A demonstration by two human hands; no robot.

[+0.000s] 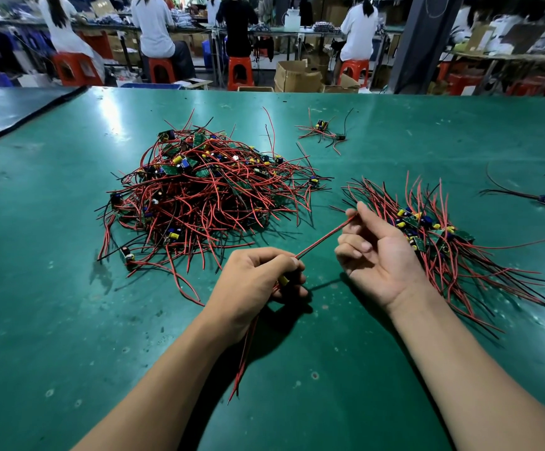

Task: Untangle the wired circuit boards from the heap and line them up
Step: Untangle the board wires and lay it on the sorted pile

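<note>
Between our hands a red wire (326,234) runs taut. Our left hand (258,281) is closed round the small circuit board (283,280) it belongs to (only a yellow component shows between the fingers), and our right hand (378,252) pinches the wire's far end at the fingertips, palm up, the other fingers loosely curled.

We judge the main risk to be the pull itself: more tension could strain the wire where it joins the board. The other leads (245,353) hang loose below our left hand toward us, and they could drag or cross again as we carry the board over. Our right hand sits just beside the lined-up row (433,236) — a careless sweep there would knock the boards askew. The heap (199,190) throws stray ends close to our left hand, so a low pass might hook one.

Bare green table (346,369) lies between and below our arms, with a narrower strip between heap and row. The black seam (37,115) at far left and the table's far edge are well apart from our work.
</note>
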